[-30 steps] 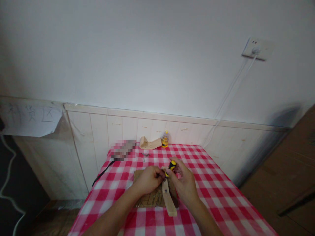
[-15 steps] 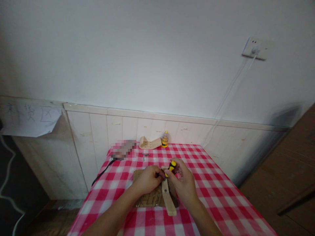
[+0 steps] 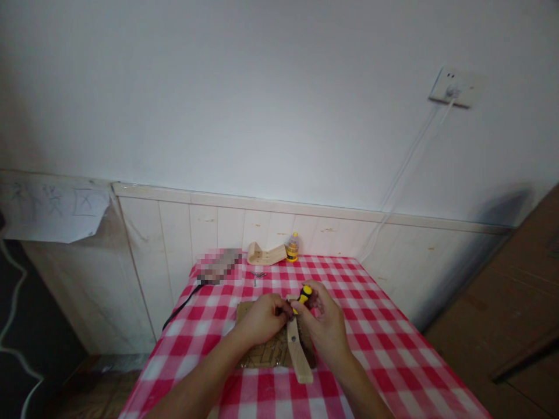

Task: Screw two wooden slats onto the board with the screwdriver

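My right hand (image 3: 326, 323) is closed around a yellow and black screwdriver (image 3: 304, 295), tilted with its handle up and its lower end toward a light wooden piece (image 3: 299, 361). That bent piece lies across a brown cardboard-like board (image 3: 264, 356), and a dark screw head (image 3: 294, 338) shows in its middle. At the far end of the wood, my left hand (image 3: 266, 320) is closed, fingertips pinched beside the screwdriver's lower end. What those fingertips hold is hidden from view. The screwdriver's tip is also out of sight behind the fingers.
Several screws (image 3: 258, 275) lie beyond the board on the checked tablecloth (image 3: 371, 349). Against the wall stand a curved wooden piece (image 3: 268, 255) and a clear and yellow bit container (image 3: 292, 249). A blurred-out object (image 3: 219, 267) with a black strap lies at the back left.
Almost nothing differs. Both hands keep their places at the wooden piece, and the screwdriver handle has shifted or turned only very slightly.
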`<move>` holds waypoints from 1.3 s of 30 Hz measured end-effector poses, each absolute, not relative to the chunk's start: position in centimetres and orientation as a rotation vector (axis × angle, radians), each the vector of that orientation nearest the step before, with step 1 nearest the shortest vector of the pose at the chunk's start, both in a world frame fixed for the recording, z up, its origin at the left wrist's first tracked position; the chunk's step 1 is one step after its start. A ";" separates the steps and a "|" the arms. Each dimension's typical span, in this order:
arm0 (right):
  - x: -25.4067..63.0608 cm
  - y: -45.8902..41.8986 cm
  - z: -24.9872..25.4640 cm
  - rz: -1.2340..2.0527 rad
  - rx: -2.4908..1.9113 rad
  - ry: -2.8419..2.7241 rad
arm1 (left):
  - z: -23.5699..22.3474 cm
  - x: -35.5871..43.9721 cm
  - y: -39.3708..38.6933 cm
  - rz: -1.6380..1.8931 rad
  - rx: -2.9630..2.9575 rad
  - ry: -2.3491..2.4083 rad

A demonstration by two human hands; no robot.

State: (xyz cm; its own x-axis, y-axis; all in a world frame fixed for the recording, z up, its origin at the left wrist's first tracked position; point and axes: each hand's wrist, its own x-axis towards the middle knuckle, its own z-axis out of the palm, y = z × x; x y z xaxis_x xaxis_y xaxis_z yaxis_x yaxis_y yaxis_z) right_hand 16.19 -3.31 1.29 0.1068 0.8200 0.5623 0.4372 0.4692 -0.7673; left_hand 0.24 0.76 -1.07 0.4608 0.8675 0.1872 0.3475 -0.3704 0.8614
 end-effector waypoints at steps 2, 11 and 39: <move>16.2 -3.3 1.2 0.395 -1.145 -1.524 | -1.0 0.2 0.7 0.832 1.928 1.021; 15.9 -3.6 1.7 0.362 -1.165 -1.516 | -0.7 0.1 0.7 0.809 1.938 1.048; 16.5 -7.8 2.1 0.323 -1.121 -1.721 | -1.8 0.1 1.1 0.880 1.842 0.936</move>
State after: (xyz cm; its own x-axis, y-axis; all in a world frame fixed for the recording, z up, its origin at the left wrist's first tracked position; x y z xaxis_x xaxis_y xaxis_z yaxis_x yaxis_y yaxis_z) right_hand 16.54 -7.79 2.11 -0.0540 0.7993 0.5985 0.5278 0.5316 -0.6624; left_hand 0.11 1.14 -1.84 0.4680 0.8615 0.1971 0.2494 -0.3426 0.9058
